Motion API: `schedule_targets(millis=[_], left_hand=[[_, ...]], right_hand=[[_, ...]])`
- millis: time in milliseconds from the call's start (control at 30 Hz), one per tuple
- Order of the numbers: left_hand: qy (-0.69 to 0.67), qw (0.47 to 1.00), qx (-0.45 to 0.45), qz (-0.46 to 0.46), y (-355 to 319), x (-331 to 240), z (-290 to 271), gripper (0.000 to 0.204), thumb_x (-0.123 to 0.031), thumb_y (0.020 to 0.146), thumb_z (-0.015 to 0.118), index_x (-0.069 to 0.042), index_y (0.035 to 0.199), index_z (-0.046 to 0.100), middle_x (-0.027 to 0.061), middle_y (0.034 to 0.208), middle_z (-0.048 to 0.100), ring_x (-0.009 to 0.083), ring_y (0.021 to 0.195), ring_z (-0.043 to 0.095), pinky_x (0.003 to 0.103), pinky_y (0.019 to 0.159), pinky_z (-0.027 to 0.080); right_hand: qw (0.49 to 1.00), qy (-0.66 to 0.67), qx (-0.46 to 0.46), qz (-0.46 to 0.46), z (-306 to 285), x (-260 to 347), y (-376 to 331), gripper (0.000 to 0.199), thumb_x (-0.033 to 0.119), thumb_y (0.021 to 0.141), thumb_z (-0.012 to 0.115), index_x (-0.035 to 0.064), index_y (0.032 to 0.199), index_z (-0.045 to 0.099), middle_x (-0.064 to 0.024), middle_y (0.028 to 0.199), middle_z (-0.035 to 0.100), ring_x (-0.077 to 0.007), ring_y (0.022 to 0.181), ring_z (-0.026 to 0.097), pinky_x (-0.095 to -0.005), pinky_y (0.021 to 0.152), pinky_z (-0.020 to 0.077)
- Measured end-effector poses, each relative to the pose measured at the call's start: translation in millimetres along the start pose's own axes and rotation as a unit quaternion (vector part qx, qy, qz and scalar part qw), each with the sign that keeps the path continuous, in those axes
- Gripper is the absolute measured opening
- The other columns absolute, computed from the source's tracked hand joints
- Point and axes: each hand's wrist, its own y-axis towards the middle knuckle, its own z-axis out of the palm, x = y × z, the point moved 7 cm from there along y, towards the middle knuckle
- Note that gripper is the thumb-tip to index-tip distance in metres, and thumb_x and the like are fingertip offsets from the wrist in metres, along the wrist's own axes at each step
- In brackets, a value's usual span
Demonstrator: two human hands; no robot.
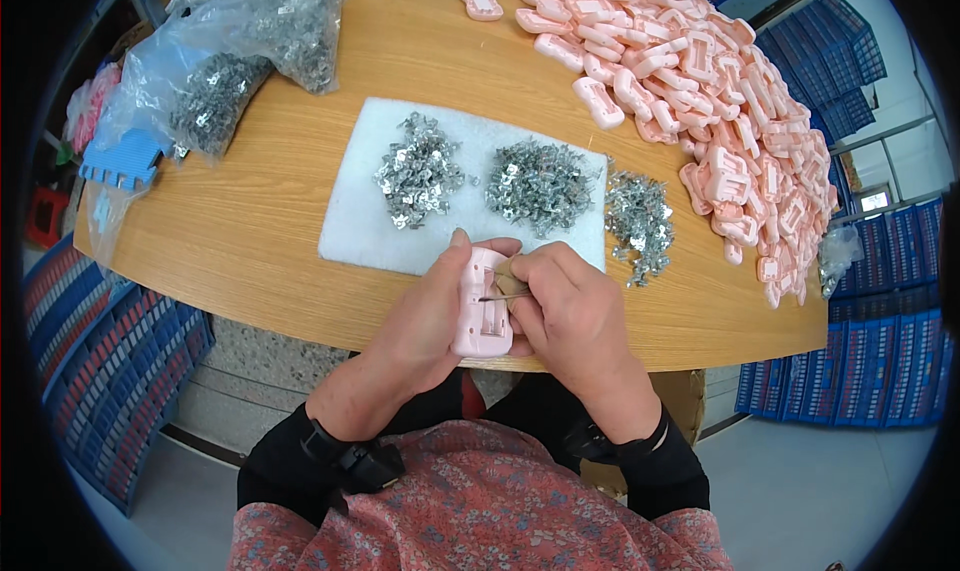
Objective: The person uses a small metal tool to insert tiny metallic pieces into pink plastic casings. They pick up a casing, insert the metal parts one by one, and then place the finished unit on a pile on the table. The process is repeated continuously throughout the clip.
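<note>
My left hand (425, 316) is closed round a pale pink plastic housing (486, 339), holding it tilted up over the table's near edge. The housing has a rectangular opening and several small holes. My right hand (570, 296) pinches a thin metal tool (507, 297), perhaps tweezers, with a tan wrapping near the fingers. Its tip reaches into the opening of the housing. Beyond the hands lies a white foam sheet (345, 226) bearing two heaps of small shiny metal pieces, a left heap (418, 171) and a right heap (540, 186). A third metal heap (640, 226) spills beside the sheet's right edge.
A large pile of pink housings (700, 81) covers the table's right side. Clear plastic bags (225, 81) of metal pieces and a blue foam piece (122, 161) sit at the left. Blue racks (130, 371) stand at the left, with more blue crates (850, 361) at the right.
</note>
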Motion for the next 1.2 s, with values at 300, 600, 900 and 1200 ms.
schedule_targets(millis=[300, 600, 900, 1200], left_hand=[[0.037, 0.999, -0.009, 0.019, -2, -5, -8, 0.06, -0.053, 0.105, 0.022, -0.007, 0.14, 0.039, 0.0112, 0.093, 0.065, 0.0237, 0.085, 0.069, 0.044, 0.075, 0.061], [0.105, 0.987, 0.124, -0.018, -6, 6, 3, 0.063, -0.053, 0.105, 0.021, -0.006, 0.145, 0.034, 0.013, 0.105, 0.065, 0.0248, 0.09, 0.069, 0.04, 0.079, 0.059], [0.448, 0.884, 0.02, 0.136, -17, -17, 10, 0.037, -0.011, 0.097, 0.055, 0.001, 0.132, 0.05, 0.0094, 0.106, 0.06, 0.0134, 0.086, 0.061, 0.03, 0.073, 0.053], [0.546, 0.815, -0.018, 0.194, -19, -24, 18, 0.035, -0.006, 0.095, 0.053, 0.001, 0.13, 0.054, 0.0111, 0.1, 0.063, 0.0184, 0.075, 0.063, 0.028, 0.066, 0.052]], right_hand=[[0.998, 0.064, 0.016, 0.002, -1, -5, -15, 0.04, 0.0, 0.076, 0.067, 0.0059, 0.115, 0.065, -0.01, 0.092, 0.059, -0.0247, 0.074, 0.064, -0.0343, 0.063, 0.0529], [0.823, 0.488, 0.043, 0.289, 24, -44, -29, 0.024, 0.013, 0.096, 0.064, -0.0009, 0.114, 0.06, 0.0002, 0.09, 0.063, -0.0037, 0.071, 0.054, -0.0209, 0.061, 0.0453], [0.783, 0.522, 0.05, 0.335, 23, -53, -37, 0.02, 0.014, 0.096, 0.065, -0.0015, 0.108, 0.063, 0.0011, 0.087, 0.062, -0.002, 0.068, 0.052, -0.0182, 0.059, 0.0423], [0.788, 0.52, 0.049, 0.326, 18, -43, -37, 0.023, 0.014, 0.095, 0.066, -0.0004, 0.113, 0.062, 0.0037, 0.085, 0.061, -0.0013, 0.069, 0.05, -0.0181, 0.061, 0.0423]])
